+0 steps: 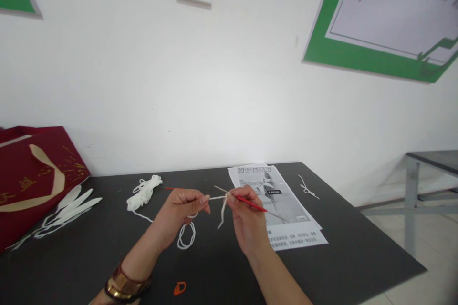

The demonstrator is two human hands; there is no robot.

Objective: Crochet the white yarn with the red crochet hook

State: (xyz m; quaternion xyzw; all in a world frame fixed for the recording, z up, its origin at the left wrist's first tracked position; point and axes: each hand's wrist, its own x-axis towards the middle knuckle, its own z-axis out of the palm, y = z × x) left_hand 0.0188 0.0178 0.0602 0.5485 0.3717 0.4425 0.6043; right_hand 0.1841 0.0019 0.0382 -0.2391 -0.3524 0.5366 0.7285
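Note:
My left hand (189, 205) is closed, thumb and forefinger pinching a strand of white yarn (216, 198). The strand runs taut to my right hand (249, 212). That hand is closed around a crochet hook with a red handle (252, 203), its thin metal shaft (221, 189) pointing up and left. Yarn is pinched at the right fingertips, and a short tail (222, 217) hangs below them. Loose yarn loops (186, 236) lie under my left hand. Behind it is a small skein of white yarn (144, 192), near a thin red stick (173, 188) partly hidden by the hand.
Printed sheets (298, 236) lie on the dark table (343, 257) behind my right hand. An orange stitch marker (179, 288) is at the front. White leaf-shaped pieces (77, 207) lie by a red bag (28, 167) at left. A short yarn piece (307, 188) lies right.

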